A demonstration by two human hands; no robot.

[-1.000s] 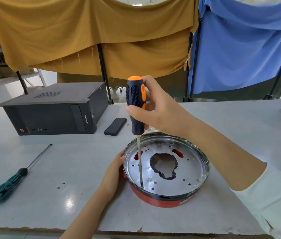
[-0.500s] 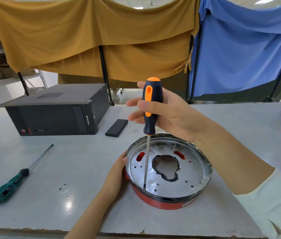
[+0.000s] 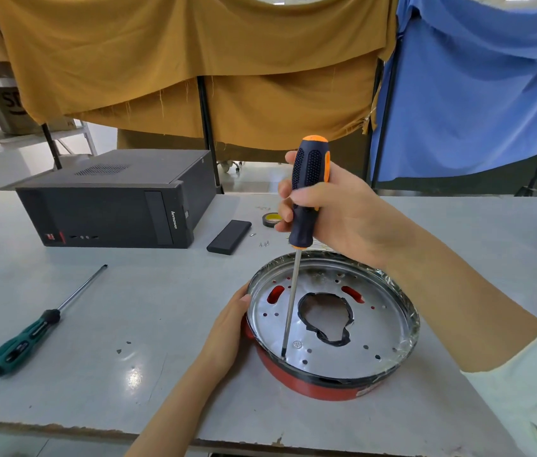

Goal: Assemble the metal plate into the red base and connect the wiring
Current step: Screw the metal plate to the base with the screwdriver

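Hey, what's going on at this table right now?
A person is screwing a metal plate into a red base. The right hand grips an orange-and-black screwdriver held nearly upright, its tip down at the plate's near-left edge. The left hand rests against the left side of the base and plate. A green screwdriver lies unused on the table, with a black computer case behind it.

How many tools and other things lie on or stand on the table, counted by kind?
Screwdrivers: 2 (orange-black, green)
Computer case: 1
Black slab: 1
Tape roll: 1
Red base with metal plate: 1
Total: 6
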